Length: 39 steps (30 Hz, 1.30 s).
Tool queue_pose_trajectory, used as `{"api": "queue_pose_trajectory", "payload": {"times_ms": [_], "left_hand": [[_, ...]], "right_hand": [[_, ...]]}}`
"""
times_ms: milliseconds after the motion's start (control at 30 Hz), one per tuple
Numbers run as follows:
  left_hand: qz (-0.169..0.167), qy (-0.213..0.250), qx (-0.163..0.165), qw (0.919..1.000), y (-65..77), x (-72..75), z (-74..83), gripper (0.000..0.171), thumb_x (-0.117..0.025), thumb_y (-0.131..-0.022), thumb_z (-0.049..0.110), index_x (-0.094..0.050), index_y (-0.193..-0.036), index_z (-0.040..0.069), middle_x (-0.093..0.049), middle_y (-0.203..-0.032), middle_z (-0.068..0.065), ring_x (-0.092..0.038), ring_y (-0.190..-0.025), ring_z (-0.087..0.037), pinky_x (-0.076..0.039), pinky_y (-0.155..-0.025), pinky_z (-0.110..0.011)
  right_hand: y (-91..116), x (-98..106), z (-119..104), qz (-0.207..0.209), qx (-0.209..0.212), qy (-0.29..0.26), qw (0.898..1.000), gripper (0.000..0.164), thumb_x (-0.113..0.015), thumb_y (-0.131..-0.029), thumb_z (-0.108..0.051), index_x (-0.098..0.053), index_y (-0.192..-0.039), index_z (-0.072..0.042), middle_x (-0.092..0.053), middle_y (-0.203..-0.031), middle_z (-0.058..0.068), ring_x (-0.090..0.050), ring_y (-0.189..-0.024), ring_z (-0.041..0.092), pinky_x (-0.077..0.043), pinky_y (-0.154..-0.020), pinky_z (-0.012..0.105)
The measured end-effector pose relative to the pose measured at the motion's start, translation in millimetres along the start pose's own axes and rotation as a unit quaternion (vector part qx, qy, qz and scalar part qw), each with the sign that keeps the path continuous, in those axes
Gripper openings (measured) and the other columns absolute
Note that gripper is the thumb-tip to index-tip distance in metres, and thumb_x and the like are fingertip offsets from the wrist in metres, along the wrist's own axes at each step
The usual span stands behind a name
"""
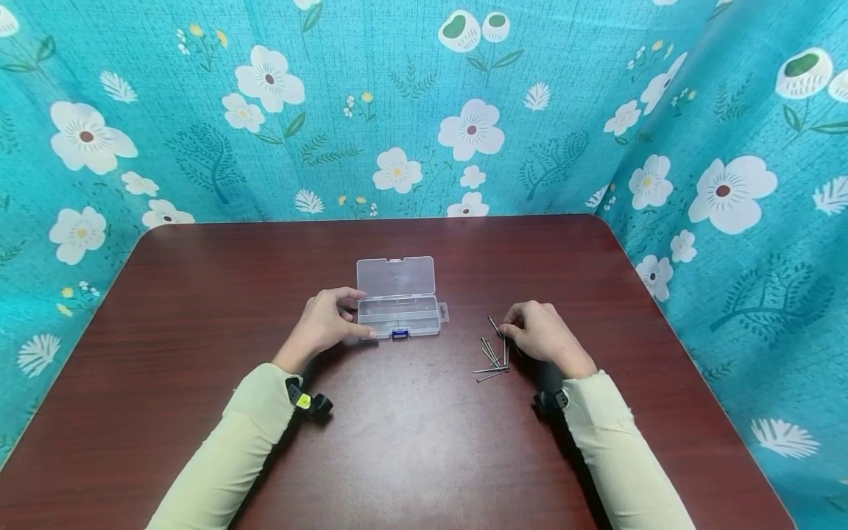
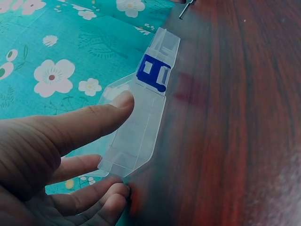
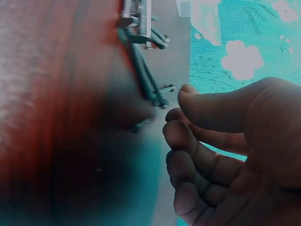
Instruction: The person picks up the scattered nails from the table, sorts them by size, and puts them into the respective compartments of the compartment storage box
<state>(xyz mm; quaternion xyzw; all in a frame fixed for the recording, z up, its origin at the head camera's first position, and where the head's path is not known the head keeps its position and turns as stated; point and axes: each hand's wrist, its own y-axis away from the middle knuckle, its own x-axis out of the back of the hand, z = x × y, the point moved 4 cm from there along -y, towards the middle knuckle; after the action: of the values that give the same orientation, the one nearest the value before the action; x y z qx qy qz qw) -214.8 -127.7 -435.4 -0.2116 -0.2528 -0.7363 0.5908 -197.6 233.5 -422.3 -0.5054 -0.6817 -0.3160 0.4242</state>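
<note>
A clear plastic compartment box [image 1: 404, 309] lies on the table with its lid [image 1: 396, 277] raised at the back and a blue latch [image 1: 400, 333] on its front. My left hand [image 1: 324, 320] holds the box's left end, thumb along the front wall and fingers at the side and back. In the left wrist view, the thumb lies across the box wall [image 2: 136, 127] below the latch. Several metal nails [image 1: 492, 361] lie in a loose pile to the right. My right hand [image 1: 539, 331] is over the pile's right side, fingers bent. In the right wrist view, its thumb and fingertips are beside the nail heads [image 3: 161, 104], apart, with nothing between them.
The dark red-brown wooden table [image 1: 411, 456] has rounded far corners. Behind it and along the right side hangs a teal curtain [image 1: 411, 110] with white flowers. A small hanging tab [image 1: 444, 312] juts from the box's right end, towards the nails.
</note>
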Motion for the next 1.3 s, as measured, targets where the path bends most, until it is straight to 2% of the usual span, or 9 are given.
{"api": "queue_pose_trajectory", "payload": {"times_ms": [167, 367, 500, 667, 967, 1300], "left_hand": [[0.004, -0.006, 0.007, 1.0, -0.7, -0.3, 0.8, 0.074, -0.099, -0.063, 0.025, -0.067, -0.129, 0.011, -0.068, -0.112, -0.01, -0.064, -0.087, -0.021, -0.053, -0.064, -0.031], [0.008, -0.001, 0.011, 0.9999, -1.9, -0.8, 0.0, 0.074, -0.099, -0.062, 0.024, -0.068, -0.127, 0.011, -0.067, -0.111, -0.009, -0.064, -0.087, -0.022, -0.053, -0.064, -0.031], [0.007, 0.003, 0.017, 0.9998, -1.9, -1.8, -0.9, 0.074, -0.1, -0.061, 0.024, -0.068, -0.127, 0.012, -0.067, -0.112, -0.009, -0.064, -0.089, -0.022, -0.054, -0.064, -0.031], [0.007, 0.007, 0.019, 0.9998, -1.6, -1.9, -0.9, 0.074, -0.1, -0.061, 0.024, -0.068, -0.127, 0.011, -0.066, -0.112, -0.009, -0.063, -0.089, -0.023, -0.054, -0.065, -0.031], [0.003, 0.02, 0.025, 0.9995, -1.7, -1.0, -1.1, 0.074, -0.099, -0.062, 0.022, -0.067, -0.128, 0.011, -0.067, -0.11, -0.009, -0.061, -0.088, -0.023, -0.053, -0.063, -0.031], [0.002, 0.047, 0.035, 0.9983, -0.8, -0.7, -1.6, 0.076, -0.1, -0.061, 0.017, -0.067, -0.129, 0.008, -0.068, -0.112, -0.012, -0.068, -0.084, -0.021, -0.056, -0.062, -0.031]], "right_hand": [[0.5, -5.2, 2.0, -0.003, -0.008, -0.007, 1.0, 0.014, -0.075, -0.09, -0.015, -0.071, -0.077, -0.013, -0.063, -0.068, -0.007, -0.055, -0.064, 0.014, -0.045, -0.063, 0.035], [-0.6, -8.0, 1.5, -0.016, -0.007, -0.001, 1.0, 0.016, -0.072, -0.092, -0.014, -0.068, -0.077, -0.012, -0.058, -0.066, -0.006, -0.05, -0.062, 0.015, -0.042, -0.063, 0.035], [-1.2, -8.8, 0.9, -0.031, 0.006, 0.01, 0.999, 0.017, -0.07, -0.095, -0.013, -0.065, -0.078, -0.011, -0.056, -0.067, -0.006, -0.049, -0.063, 0.015, -0.043, -0.065, 0.036], [-0.4, -5.1, 1.3, -0.038, 0.022, 0.014, 0.999, 0.015, -0.066, -0.096, -0.009, -0.064, -0.08, -0.011, -0.059, -0.074, -0.005, -0.052, -0.07, 0.015, -0.046, -0.072, 0.039], [-0.1, 3.3, 6.3, -0.023, 0.009, -0.019, 1.0, 0.016, -0.058, -0.096, -0.002, -0.063, -0.083, -0.01, -0.066, -0.081, -0.002, -0.056, -0.075, 0.016, -0.046, -0.075, 0.038], [-0.2, 5.5, 11.0, -0.022, -0.028, -0.089, 0.995, 0.009, -0.063, -0.095, -0.007, -0.065, -0.086, -0.008, -0.06, -0.074, 0.0, -0.053, -0.069, 0.017, -0.042, -0.069, 0.035]]}}
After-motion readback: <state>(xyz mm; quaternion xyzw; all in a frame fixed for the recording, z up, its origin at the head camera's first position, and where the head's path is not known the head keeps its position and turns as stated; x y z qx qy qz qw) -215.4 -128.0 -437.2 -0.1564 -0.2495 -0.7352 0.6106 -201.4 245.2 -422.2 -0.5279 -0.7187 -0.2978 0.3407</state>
